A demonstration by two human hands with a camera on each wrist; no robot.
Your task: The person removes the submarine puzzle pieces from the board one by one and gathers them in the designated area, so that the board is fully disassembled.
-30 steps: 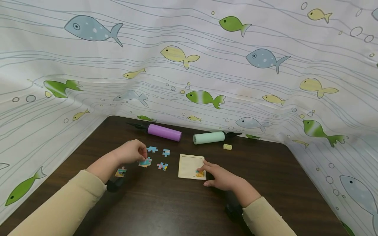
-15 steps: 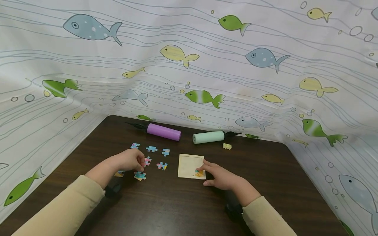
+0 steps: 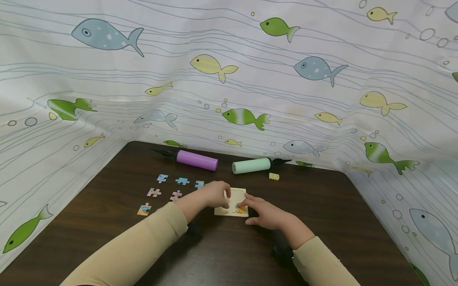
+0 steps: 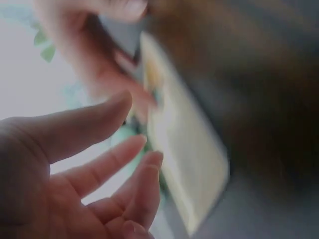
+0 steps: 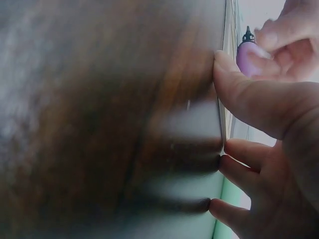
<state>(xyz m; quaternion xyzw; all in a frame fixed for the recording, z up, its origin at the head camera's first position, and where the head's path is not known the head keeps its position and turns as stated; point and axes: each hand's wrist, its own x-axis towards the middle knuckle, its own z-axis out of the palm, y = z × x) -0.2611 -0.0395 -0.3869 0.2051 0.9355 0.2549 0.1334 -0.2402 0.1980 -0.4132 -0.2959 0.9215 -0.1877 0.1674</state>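
Observation:
A shallow, pale wooden puzzle tray [image 3: 234,194] lies on the dark table, with a blue and orange piece [image 3: 239,209] in its near right corner. Above the tray's left side hovers my left hand [image 3: 213,194]; in the left wrist view a gap parts its thumb [image 4: 84,124] from the fingers, and no piece shows between them. My right hand [image 3: 266,214] rests at the tray's right edge, its index finger touching the corner piece and its other fingertips on the table. Several loose jigsaw pieces [image 3: 176,195] lie to the left; my left forearm hides part of that area.
Behind the tray lie a purple cylinder [image 3: 196,160] and a mint green cylinder [image 3: 251,165], both with black tapered nozzles, like balloon pumps. A small yellow block [image 3: 274,176] sits to their right. A fish-patterned curtain [image 3: 229,87] borders the table at the back and sides.
My left hand first moved a jigsaw piece toward me among the loose pieces, then left them and swung right over the tray. My right hand has stayed in place.

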